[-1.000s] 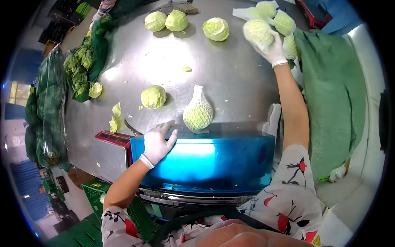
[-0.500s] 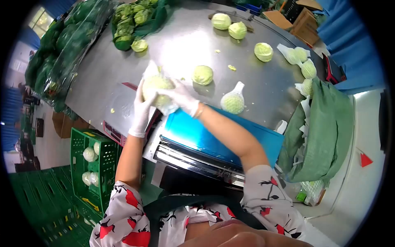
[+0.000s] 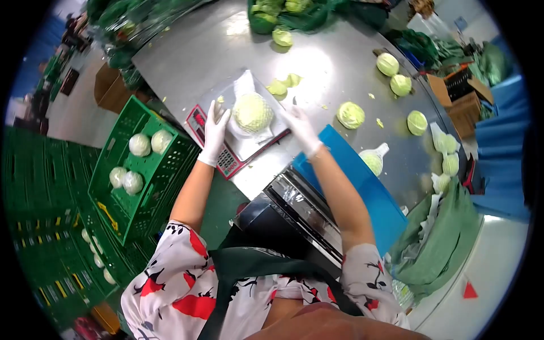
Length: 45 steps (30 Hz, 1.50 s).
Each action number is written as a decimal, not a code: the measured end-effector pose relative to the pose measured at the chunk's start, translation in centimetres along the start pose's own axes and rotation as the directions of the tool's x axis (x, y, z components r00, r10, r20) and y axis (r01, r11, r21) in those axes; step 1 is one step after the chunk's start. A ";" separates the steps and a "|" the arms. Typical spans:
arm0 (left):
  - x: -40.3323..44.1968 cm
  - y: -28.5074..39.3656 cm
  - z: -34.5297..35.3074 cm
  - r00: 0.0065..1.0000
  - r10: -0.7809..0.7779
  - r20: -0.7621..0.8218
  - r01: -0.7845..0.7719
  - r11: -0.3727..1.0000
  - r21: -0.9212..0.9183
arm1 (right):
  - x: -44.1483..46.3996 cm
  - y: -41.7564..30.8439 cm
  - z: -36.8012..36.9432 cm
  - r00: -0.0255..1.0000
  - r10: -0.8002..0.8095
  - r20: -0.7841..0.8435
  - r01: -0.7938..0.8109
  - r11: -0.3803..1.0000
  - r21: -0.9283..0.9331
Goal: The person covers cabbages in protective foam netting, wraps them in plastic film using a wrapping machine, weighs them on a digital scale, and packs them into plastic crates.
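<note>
A cabbage in a white foam net [image 3: 252, 113] rests on the metal pan of a red-edged scale [image 3: 238, 144]. At the scale's left side is my left hand [image 3: 215, 133], white-gloved, fingers apart and holding nothing. My right hand [image 3: 302, 127], gloved too, is empty and spread at the right edge of the pan. Neither hand grips the cabbage. To the right lie a bare cabbage [image 3: 351, 115] and another netted cabbage [image 3: 373, 160] beside the blue panel [image 3: 357, 187].
A green crate [image 3: 141, 187] with several wrapped cabbages stands at the left. Several bare and netted cabbages lie along the right of the steel table [image 3: 187, 62]. A green sack [image 3: 442, 243] is at the lower right, cardboard boxes [image 3: 462, 113] at the upper right.
The view has swung left. The netted cabbage, carried from the far right and then held in both hands, now sits on the scale, and both hands have let go.
</note>
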<state>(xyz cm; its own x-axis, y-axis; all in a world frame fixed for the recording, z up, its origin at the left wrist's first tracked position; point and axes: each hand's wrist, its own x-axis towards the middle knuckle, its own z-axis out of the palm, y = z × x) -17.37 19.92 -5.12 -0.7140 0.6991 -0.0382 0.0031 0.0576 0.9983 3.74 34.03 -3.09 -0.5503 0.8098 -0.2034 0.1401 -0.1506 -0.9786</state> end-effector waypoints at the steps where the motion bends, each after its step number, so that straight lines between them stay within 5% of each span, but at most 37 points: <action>1: -0.9 -0.9 -1.2 0.999 -0.026 -0.038 0.025 1.000 -0.019 | -1.0 -0.7 -1.6 0.996 0.077 -0.035 -0.077 0.997 0.007; 9: -10.6 -3.8 -7.1 0.978 -0.147 -0.151 0.138 0.988 -0.072 | -9.7 -3.7 -14.5 0.903 0.084 -0.422 -0.080 0.996 0.027; 14: -11.7 -3.9 -6.9 0.983 -0.144 -0.110 0.139 0.989 -0.046 | -9.3 3.3 -27.8 0.661 0.089 -0.745 -0.174 0.984 -0.037; 19: -11.0 -3.6 -6.0 0.986 -0.133 -0.100 0.126 0.989 -0.076 | -8.3 7.1 -34.3 0.651 0.198 -0.733 -0.437 0.887 -0.150; 21: -10.8 -3.7 -5.5 0.987 -0.128 -0.101 0.121 0.990 -0.078 | -7.6 8.3 -34.4 0.669 0.160 -0.726 -0.375 0.916 -0.143; 25: -8.8 -2.2 -2.7 0.997 0.003 -0.077 0.009 0.987 0.162 | -6.2 7.7 -30.3 0.585 0.232 -0.777 -0.536 0.830 -0.155; 28: -5.7 -0.8 1.9 0.970 0.239 0.039 -0.241 0.937 0.253 | -5.5 7.1 -28.7 0.658 0.620 -0.428 -0.656 0.750 0.078; 31: -3.7 1.7 5.2 0.965 0.250 0.082 -0.240 0.706 0.666 | -4.1 11.5 -30.9 0.760 0.593 -0.265 -0.648 0.723 -0.241; 34: -0.5 0.6 4.3 0.961 0.262 0.086 -0.254 0.723 0.642 | -4.9 9.3 -31.6 0.668 0.740 -0.075 -0.743 0.659 -0.116; 36: 1.0 1.3 3.0 0.984 0.166 0.070 -0.179 0.848 0.499 | -5.3 11.3 -34.1 0.725 0.686 -0.062 -0.686 0.727 0.034; 37: 1.6 0.0 2.2 0.996 0.039 0.083 -0.045 0.996 0.073 | -5.9 13.1 -35.6 0.765 0.640 -0.067 -0.622 0.762 0.181; 40: 1.8 1.1 1.7 0.939 -0.140 0.313 0.270 0.864 -0.424 | -8.9 10.1 -35.9 0.826 0.562 0.050 -0.505 0.696 0.510; 44: -4.6 4.8 8.2 0.864 -0.081 0.497 0.296 0.880 -0.372 | -11.7 3.7 -35.8 0.979 0.199 0.052 -0.201 0.871 0.448; 45: -6.5 5.4 10.4 0.844 -0.057 0.534 0.213 0.948 -0.235 | -13.3 1.8 -35.5 0.965 0.256 0.056 -0.251 0.840 0.480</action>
<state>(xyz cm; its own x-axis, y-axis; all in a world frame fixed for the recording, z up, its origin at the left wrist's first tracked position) -5.45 23.13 0.04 -0.2285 0.9670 -0.1122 -0.3135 0.0360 0.9489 40.53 43.13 -1.02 -0.5412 0.7114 -0.4484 -0.1398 -0.6019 -0.7862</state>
